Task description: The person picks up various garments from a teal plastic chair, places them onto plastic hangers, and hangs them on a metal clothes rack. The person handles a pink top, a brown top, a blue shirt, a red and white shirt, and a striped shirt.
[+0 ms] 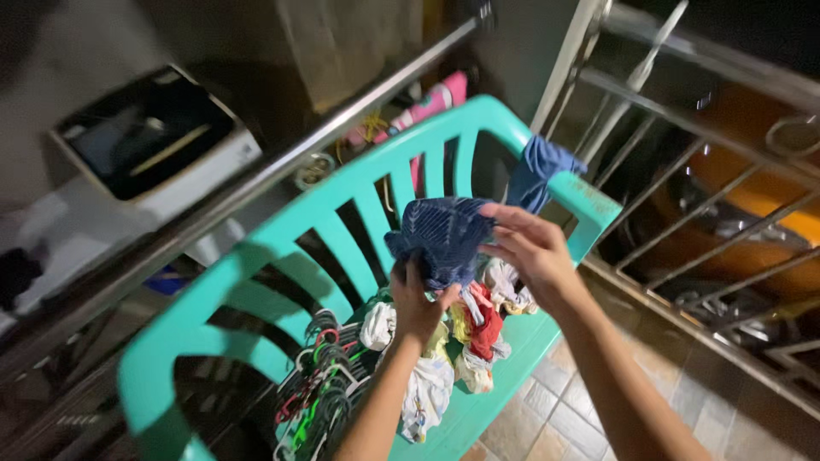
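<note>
Nearest, a bundle of wire clothes hangers (318, 388) lies on the seat of a turquoise slatted plastic bench (282, 224), beside a heap of small mixed-colour garments (444, 350). Above the heap, the left hand (416, 300) grips a dark blue patterned cloth (440, 235) from below — the right hand (531, 248) pinches its upper edge. Beyond, a blue rag (540, 171) drapes the armrest; a steel rail (256, 183) runs behind.

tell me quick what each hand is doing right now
Left hand: closed on the lower edge of the dark blue cloth.
Right hand: fingers pinching the same dark blue cloth at its right side, above the turquoise plastic bench.
</note>
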